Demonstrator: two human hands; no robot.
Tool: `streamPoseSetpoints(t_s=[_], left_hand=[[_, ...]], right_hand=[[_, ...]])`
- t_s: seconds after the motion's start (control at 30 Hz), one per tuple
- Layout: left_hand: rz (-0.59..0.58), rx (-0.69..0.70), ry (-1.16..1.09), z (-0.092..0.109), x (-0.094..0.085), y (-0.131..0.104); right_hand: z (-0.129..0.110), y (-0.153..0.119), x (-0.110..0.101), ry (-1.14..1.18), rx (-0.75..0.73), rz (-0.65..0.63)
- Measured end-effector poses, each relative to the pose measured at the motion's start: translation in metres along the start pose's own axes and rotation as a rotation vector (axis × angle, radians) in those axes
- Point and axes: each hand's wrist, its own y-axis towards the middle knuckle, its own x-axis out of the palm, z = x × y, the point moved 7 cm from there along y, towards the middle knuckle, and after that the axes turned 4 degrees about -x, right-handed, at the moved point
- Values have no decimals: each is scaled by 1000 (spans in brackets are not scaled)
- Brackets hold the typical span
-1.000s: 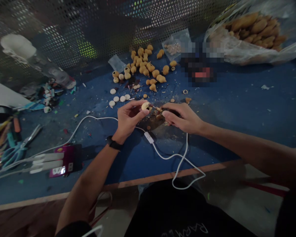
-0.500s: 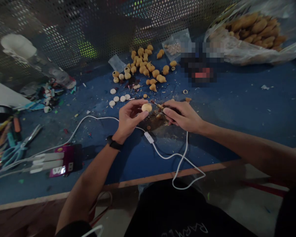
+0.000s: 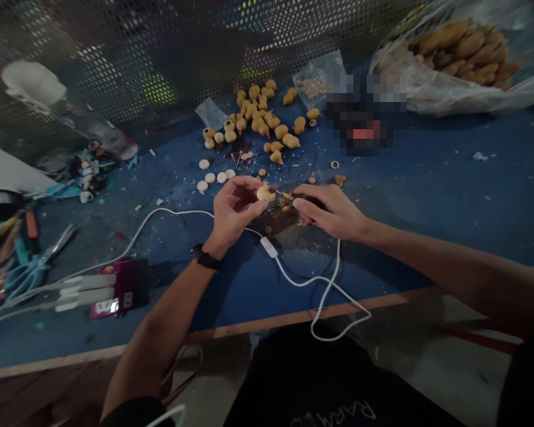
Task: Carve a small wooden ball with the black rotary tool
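Observation:
Between the thumb and fingers of my left hand (image 3: pixel 232 209) is a small pale gourd (image 3: pixel 264 193), with a dark patch on its right side. My right hand (image 3: pixel 333 209) is wrapped round a rotary tool (image 3: pixel 286 196) with a brass-coloured chuck; most of its body is hidden in my palm. The tool's thin tip points left and meets the gourd's dark side, though exact contact is too small to make out. A white cable with an inline switch (image 3: pixel 269 247) runs below my hands. Shavings and cut gourd pieces (image 3: pixel 287 209) lie beneath them.
Several small gourds (image 3: pixel 260 126) are heaped behind my hands, with white discs (image 3: pixel 210 178) to their left. A plastic bag of tan gourds (image 3: pixel 467 59) stands at back right. At left are light-blue scissors (image 3: pixel 31 273) and a purple power bank (image 3: pixel 120 290). The table's front edge (image 3: pixel 231 331) is near me.
The tool's tip has moved slightly left, to the gourd. My left hand has turned the gourd a little, and its dark side shows more now.

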Motion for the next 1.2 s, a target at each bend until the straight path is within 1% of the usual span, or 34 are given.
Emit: streamPoseSetpoints(t_s=[0.2, 0.3, 0.5, 0.7, 0.97, 1.2], left_hand=[[3, 5, 21, 1, 1, 0], [-3, -1, 14, 2, 1, 1], [35, -6, 5, 1, -1, 1], [51, -26, -4, -1, -2, 1], [58, 20, -16, 1, -2, 2], [65, 38, 12, 1, -3, 3]], right_hand=[[2, 0, 0, -21, 2, 0], [-1, 0, 0, -78, -47, 4], [-3, -1, 1, -125, -56, 27], [-3, 0, 0, -123, -63, 39], [-3, 0, -1, -116, -80, 46], [-2, 0, -1, -97, -53, 38]])
